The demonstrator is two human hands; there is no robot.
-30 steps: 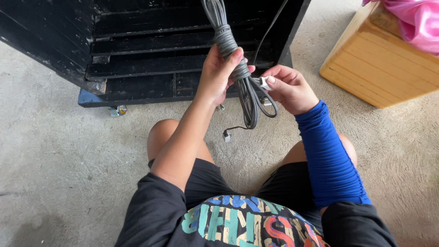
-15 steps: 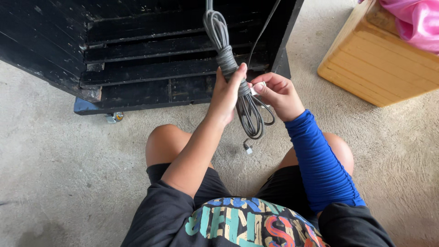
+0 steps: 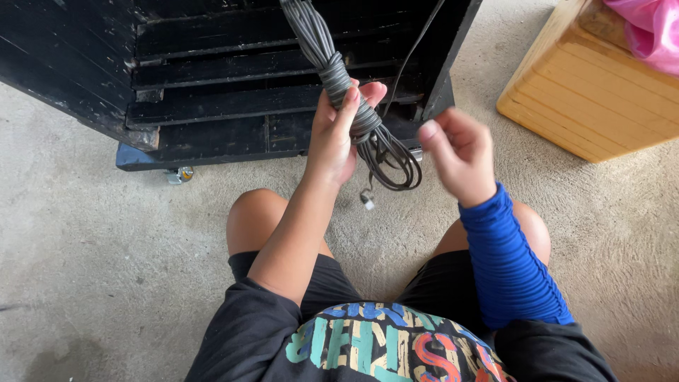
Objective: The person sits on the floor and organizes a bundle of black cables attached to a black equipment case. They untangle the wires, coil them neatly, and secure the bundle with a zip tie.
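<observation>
Left hand (image 3: 334,134) closed around a bundled grey cable (image 3: 338,78), gripping it at the tightly wound middle section, with the loose loops and a small plug end (image 3: 367,200) hanging below the fist, above the concrete floor (image 3: 99,240). Right hand (image 3: 458,152), on the arm in a blue sleeve (image 3: 506,262), held just beside the loops, fingers loosely curled and holding nothing. Behind the cable stands a black slatted cabinet (image 3: 212,78) on a caster (image 3: 180,174); a wooden box (image 3: 587,92) sits to the right.
</observation>
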